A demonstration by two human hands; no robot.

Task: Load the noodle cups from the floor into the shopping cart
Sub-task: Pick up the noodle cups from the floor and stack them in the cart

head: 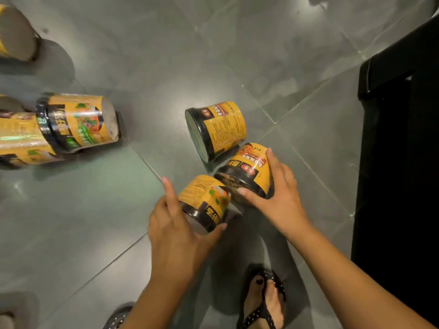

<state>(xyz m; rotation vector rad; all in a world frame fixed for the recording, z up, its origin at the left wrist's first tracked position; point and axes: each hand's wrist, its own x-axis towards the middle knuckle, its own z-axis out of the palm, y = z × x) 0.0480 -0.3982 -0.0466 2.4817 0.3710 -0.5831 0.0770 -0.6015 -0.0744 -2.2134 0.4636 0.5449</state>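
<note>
Yellow-and-black noodle cups lie scattered on the grey tiled floor. My left hand [175, 233] grips one cup [204, 200] near its black lid, thumb on one side, index finger stretched along the other. My right hand [273, 188] grips a second cup [247, 172] right beside it, thumb on the lid rim and fingers over the side. A third cup [218, 129] lies on its side just beyond them, untouched. Another cup [76, 122] lies on its side at the left.
More cups [16, 136] sit at the left edge, one [14, 34] at the top left. A black structure [399, 138] fills the right side. My sandalled feet [263, 302] stand on the floor [166, 55] below the hands.
</note>
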